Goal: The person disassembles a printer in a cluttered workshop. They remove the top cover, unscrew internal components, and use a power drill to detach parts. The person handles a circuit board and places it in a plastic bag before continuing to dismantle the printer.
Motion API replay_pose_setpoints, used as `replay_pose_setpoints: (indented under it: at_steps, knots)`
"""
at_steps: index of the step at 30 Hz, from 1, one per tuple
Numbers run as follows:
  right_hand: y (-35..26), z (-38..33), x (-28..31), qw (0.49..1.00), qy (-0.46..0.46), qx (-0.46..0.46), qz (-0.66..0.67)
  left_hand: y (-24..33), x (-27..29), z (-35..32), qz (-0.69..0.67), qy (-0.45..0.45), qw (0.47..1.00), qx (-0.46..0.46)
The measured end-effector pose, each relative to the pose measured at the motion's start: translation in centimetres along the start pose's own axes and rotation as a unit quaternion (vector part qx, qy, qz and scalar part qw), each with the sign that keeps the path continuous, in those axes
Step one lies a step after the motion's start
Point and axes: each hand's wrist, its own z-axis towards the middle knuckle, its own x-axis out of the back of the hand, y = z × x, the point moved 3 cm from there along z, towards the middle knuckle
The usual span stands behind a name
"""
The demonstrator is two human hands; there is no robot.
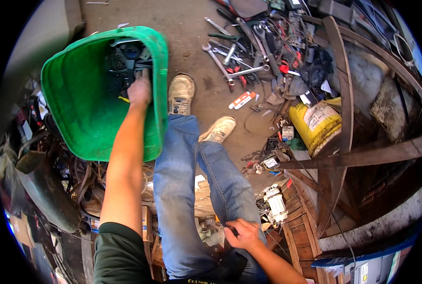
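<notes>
My left hand (139,90) reaches down into a tall green plastic bin (83,109). Its fingers are closed among dark metal tools at the bin's bottom; what they grip there is too hidden to name. A wrench (123,41) leans near the bin's far wall, and something with a yellow edge (123,99) lies beside my wrist. Over my right thigh, my right hand (243,234) has its fingers curled in. A thin, ridged, pale strip (221,235) shows next to those fingers, but I cannot tell whether they hold it.
Wrenches (218,64) and other hand tools lie heaped on the floor at the far right. Nearby are an orange-and-white packet (242,100), a dirty yellow bucket (315,124) and a wooden frame (346,94). Scrap and a grey metal cylinder (45,189) crowd the left. My shoes (181,92) stand beside the bin.
</notes>
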Motion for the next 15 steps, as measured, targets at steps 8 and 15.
replay_pose_setpoints:
  at_steps: [8,15]
  knots:
    - [0.1,-1.0,-0.4,0.999,0.036,0.01,0.027,-1.4,4.3,-2.4,-0.055,0.121,0.991,0.002]
    - [0.4,-2.9,-2.4,0.992,0.1,-0.014,0.069,-5.5,10.2,-12.4,-0.356,0.281,0.889,0.058]
